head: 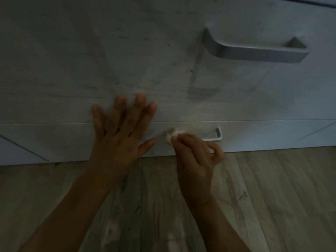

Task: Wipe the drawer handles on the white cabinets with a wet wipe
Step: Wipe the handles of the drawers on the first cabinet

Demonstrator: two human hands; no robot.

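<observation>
Right hand (196,153) pinches balled wet wipe (172,136) against left end of lower drawer handle (217,135). Left hand (120,131) spread flat, bracing drawer front (63,139). Next, probably: sweep wipe rightward along bar; upper handle (254,49) apparently pending.

- Wet wipe (172,135): white, crumpled into a small wad, pressed against the lower handle's left end.
- Lower handle (217,135): pale, mostly hidden.
- Upper handle (254,50): grey bar, horizontal.
</observation>
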